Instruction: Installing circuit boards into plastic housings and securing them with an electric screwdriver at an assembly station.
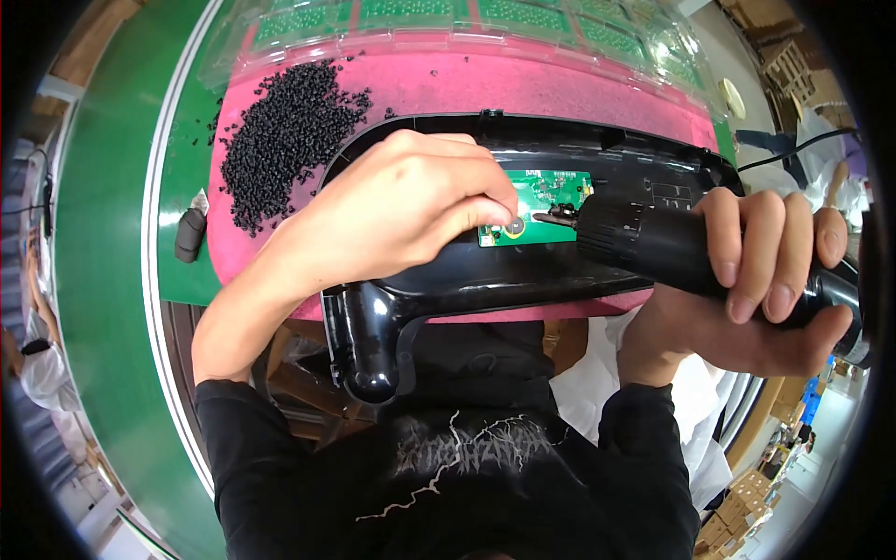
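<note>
A green circuit board (551, 196) lies inside a glossy black plastic housing (457, 285), which has a rounded leg at its near left. My left hand (411, 205) reaches over the housing from the left. Its thumb and fingers are pinched together at the board's left edge, beside a small round part; anything between the fingertips is hidden. My right hand (756, 271) is wrapped around a black electric screwdriver (644, 238), held almost level. The driver's metal bit points left, with its tip over the board, close to my left fingertips. I cannot tell whether the tip touches anything.
A heap of small black screws (289, 135) is spread on the pink mat (420, 89), left of the housing. Clear plastic trays (457, 42) with green boards stand along the far side. A dark grey object (190, 233) rests on the green tabletop (112, 224).
</note>
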{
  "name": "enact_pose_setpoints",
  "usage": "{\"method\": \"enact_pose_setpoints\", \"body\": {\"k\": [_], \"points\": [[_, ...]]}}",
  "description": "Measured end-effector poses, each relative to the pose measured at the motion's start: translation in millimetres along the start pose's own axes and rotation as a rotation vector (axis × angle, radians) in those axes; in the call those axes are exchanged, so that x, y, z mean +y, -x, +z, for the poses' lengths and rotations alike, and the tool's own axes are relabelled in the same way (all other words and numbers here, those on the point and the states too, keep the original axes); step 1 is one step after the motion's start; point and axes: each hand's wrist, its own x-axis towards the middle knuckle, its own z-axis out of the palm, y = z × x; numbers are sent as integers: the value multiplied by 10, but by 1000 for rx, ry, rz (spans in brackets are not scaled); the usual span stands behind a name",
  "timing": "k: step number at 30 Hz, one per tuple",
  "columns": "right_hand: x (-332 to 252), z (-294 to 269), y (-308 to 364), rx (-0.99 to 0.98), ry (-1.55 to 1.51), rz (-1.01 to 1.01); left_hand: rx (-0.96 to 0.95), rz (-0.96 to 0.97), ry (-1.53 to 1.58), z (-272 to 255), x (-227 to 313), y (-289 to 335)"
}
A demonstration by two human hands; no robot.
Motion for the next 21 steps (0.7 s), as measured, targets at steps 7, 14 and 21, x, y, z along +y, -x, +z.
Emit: {"method": "enact_pose_setpoints", "body": {"k": [7, 14, 21], "points": [[47, 25, 8, -101, -16, 68, 62, -72, 148, -25, 85, -9], [30, 22, 16, -67, 23, -72, 22, -53, 47, 7, 43, 13], [125, 32, 21, -150, 74, -29, 38, -64, 12, -5, 66, 12]]}}
